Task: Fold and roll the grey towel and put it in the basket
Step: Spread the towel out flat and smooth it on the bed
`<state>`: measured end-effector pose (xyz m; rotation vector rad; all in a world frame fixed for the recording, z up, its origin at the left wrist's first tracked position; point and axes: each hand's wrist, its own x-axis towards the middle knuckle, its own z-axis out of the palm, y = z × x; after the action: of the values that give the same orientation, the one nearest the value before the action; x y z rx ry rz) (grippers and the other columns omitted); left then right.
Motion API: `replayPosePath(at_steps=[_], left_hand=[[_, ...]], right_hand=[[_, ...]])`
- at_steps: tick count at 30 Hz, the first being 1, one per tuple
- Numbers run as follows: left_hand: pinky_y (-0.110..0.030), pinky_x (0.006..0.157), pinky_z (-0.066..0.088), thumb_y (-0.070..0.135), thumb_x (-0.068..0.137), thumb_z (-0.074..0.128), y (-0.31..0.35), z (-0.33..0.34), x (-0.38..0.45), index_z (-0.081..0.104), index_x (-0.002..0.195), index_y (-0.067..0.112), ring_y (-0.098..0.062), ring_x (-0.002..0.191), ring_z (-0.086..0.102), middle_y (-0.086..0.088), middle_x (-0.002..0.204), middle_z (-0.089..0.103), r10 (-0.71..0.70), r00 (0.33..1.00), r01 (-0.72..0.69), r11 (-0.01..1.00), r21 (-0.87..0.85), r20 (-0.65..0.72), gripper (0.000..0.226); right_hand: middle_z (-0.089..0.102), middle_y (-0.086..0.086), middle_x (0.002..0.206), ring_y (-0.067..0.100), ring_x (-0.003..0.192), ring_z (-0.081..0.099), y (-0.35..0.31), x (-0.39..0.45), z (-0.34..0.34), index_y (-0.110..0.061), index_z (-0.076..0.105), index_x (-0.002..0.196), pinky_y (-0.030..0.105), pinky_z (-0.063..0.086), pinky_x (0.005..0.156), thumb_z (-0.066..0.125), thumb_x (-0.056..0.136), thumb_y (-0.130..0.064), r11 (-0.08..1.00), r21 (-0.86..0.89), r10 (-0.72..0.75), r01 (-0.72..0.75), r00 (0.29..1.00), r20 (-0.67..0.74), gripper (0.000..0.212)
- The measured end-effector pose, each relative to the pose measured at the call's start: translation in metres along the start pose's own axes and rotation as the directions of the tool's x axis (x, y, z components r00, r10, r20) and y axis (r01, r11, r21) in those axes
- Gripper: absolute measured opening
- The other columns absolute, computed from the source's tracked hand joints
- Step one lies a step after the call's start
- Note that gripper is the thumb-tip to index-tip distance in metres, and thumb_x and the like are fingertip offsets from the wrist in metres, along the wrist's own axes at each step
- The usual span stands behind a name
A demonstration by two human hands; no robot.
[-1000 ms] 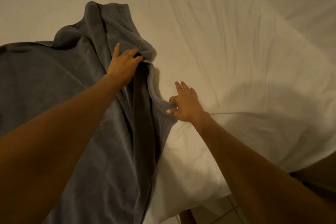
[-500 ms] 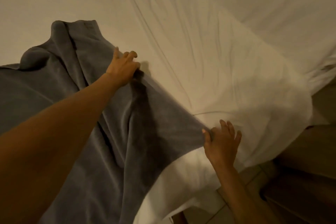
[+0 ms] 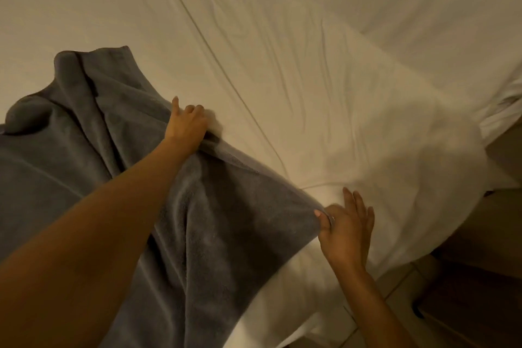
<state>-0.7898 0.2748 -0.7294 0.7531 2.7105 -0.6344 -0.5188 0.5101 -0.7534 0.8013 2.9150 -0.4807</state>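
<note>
The grey towel (image 3: 226,223) lies rumpled over the left half of a white bed, with folds bunched towards the far left. My left hand (image 3: 186,126) grips its far edge, fingers curled over the cloth. My right hand (image 3: 346,230) pinches the towel's near right corner between thumb and fingers, the other fingers spread. The edge between the two hands is pulled taut in a straight line. No basket is in view.
The white bed sheet (image 3: 324,93) is creased and fills most of the view. The bed's corner (image 3: 457,167) drops off at the right. Tiled floor (image 3: 395,291) and a dark wooden piece of furniture (image 3: 485,277) lie at the lower right.
My right hand has drawn the towel's corner out to the right, spreading the bunched cloth. The left hand kept its hold on the far edge. The view has shifted right.
</note>
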Motion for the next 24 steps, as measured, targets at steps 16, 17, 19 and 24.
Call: replayPosePath(at_steps=[16,17,19,24], left_hand=[[-0.061,0.11,0.019,0.0,0.087,0.055,0.054,-0.086,0.088,0.035,0.131,0.005,-0.037,0.129,0.039,-0.019,0.127,0.053,-0.059,0.987,0.016,0.961,-0.277,-0.148,0.049],[-0.061,0.11,0.019,0.0,0.087,0.055,0.062,-0.09,0.094,0.036,0.13,0.005,-0.037,0.128,0.04,-0.018,0.126,0.053,-0.06,0.986,0.014,0.959,-0.285,-0.153,0.048],[-0.061,0.11,0.021,0.002,0.089,0.053,0.073,-0.092,0.103,0.039,0.128,0.006,-0.037,0.126,0.042,-0.017,0.124,0.055,-0.075,0.985,0.024,0.952,-0.304,-0.158,0.042],[-0.055,0.107,0.03,0.002,0.091,0.049,0.093,-0.071,0.108,0.043,0.12,0.006,-0.034,0.118,0.047,-0.016,0.121,0.055,-0.094,0.983,0.024,0.919,-0.394,-0.159,0.03]], right_hand=[[0.041,0.011,0.147,0.03,0.141,0.025,0.028,0.04,-0.027,-0.018,0.071,0.094,0.049,0.001,0.112,0.03,0.092,-0.039,0.97,-0.22,0.079,-0.102,0.991,-0.111,0.047],[0.041,0.012,0.147,0.032,0.14,0.025,0.034,0.044,-0.031,-0.017,0.071,0.093,0.05,0.002,0.111,0.028,0.091,-0.039,0.967,-0.232,0.08,-0.109,0.988,-0.13,0.048],[0.043,0.015,0.145,0.034,0.138,0.028,0.042,0.05,-0.035,-0.014,0.071,0.089,0.049,0.005,0.11,0.028,0.089,-0.037,0.967,-0.23,0.073,-0.114,0.981,-0.179,0.049],[0.044,0.018,0.143,0.034,0.137,0.032,0.053,0.055,-0.017,-0.012,0.069,0.086,0.05,0.008,0.112,0.027,0.09,-0.037,0.973,-0.211,0.072,-0.095,0.991,-0.116,0.049]])
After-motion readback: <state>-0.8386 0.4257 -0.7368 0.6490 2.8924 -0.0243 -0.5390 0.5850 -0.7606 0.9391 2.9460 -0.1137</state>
